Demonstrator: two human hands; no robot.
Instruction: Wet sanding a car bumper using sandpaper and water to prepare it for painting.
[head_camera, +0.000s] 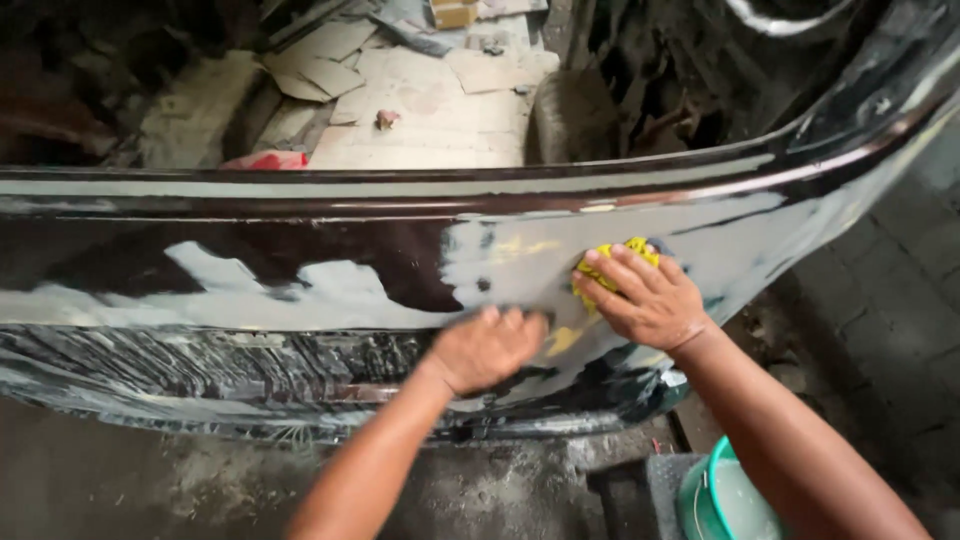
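Green bucket (722, 497) by the right elbow, right hand (648, 300) pressing a yellow sponge (612, 258) flat on the car panel's (300, 270) grey patch, left hand (487, 347) blurred, loosely curled, just below-left of it.

A green bucket (712, 500) holding pale, cloudy water stood on the grimy concrete floor (150, 480) at the lower right. Beyond, flattened cardboard sheets (420, 110) covered the ground, with a small pinkish scrap (386, 119) lying on them and a red object (265, 160) just at their near edge. A small cardboard box (455, 14) sat farther back.
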